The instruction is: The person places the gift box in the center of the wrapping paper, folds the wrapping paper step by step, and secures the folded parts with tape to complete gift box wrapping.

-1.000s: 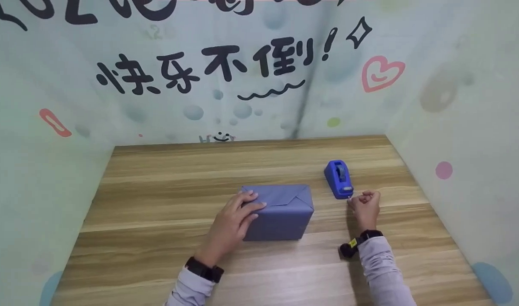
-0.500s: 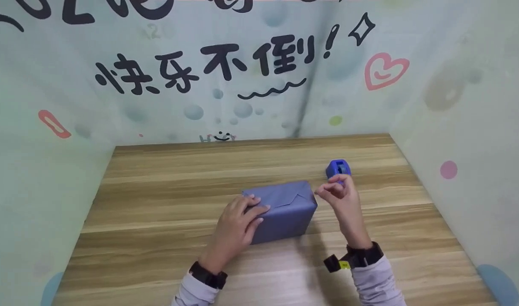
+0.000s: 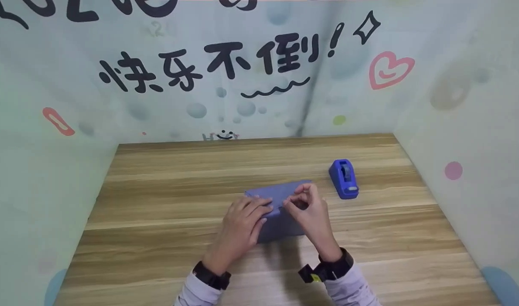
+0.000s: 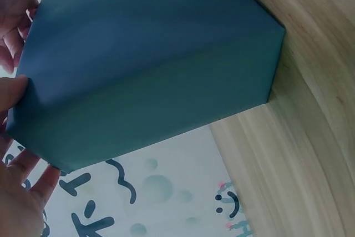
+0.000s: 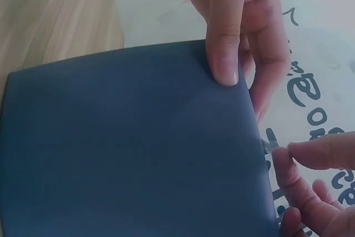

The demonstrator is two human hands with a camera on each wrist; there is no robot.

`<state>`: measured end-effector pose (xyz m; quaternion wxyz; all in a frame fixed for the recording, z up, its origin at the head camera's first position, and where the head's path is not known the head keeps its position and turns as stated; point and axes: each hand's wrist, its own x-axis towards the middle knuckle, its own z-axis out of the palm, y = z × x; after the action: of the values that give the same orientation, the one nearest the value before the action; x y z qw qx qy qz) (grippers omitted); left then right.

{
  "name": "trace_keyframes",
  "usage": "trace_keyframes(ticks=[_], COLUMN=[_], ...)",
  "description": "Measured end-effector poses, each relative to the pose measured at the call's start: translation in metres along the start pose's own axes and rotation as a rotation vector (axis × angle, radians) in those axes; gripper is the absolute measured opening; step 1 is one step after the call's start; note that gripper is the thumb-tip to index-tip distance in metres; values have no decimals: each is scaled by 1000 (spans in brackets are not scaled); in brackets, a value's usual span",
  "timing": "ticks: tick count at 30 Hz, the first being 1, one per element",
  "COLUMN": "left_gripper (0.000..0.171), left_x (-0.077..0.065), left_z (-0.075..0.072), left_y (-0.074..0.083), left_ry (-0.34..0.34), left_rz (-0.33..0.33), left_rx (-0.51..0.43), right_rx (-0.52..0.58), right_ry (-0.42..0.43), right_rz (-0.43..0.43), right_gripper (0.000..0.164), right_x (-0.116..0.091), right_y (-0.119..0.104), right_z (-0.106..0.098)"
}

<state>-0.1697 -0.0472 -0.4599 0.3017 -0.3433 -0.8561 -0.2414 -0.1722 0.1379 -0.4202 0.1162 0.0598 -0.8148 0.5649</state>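
A box wrapped in blue paper (image 3: 280,230) stands on the table, a folded flap on its top partly hidden by the hands. My left hand (image 3: 242,219) grips its left end, fingers over the top and thumb on the near side; the right wrist view shows that thumb (image 5: 224,62) against the paper. Between thumb and index finger, my right hand (image 3: 314,214) pinches a short strip of clear tape (image 5: 268,144) right at the box's top edge. In the left wrist view, the box's plain sides (image 4: 155,76) fill most of the picture.
A blue tape dispenser (image 3: 343,179) sits on the wooden table (image 3: 166,182) to the right of the box, behind the right hand. A printed cloth wall (image 3: 225,110) closes off the table's back and both sides.
My right hand has moved left from beside the tape dispenser to over the box's top, with the tape strip. The box has turned slightly; my left hand keeps its hold.
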Motion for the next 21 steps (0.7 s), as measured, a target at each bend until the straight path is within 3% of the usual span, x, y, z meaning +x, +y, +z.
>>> trace_keyframes(ticks=[8, 15, 18, 21], left_gripper=[24, 42, 43, 43], left_x=[2, 10, 14, 16], left_z=[-1, -11, -14, -15], left_y=[5, 9, 11, 13], left_ry=[-11, -194, -230, -244], left_rz=[14, -12, 3, 2], left_rx=[-11, 77, 122, 157], right_rx=[-119, -123, -149, -244], right_ry=[57, 56, 45, 14], right_rz=[-39, -23, -24, -47], right_gripper=[30, 27, 25, 18], right_x=[0, 0, 1, 0], right_y=[-2, -3, -4, -6], right_z=[9, 11, 10, 7])
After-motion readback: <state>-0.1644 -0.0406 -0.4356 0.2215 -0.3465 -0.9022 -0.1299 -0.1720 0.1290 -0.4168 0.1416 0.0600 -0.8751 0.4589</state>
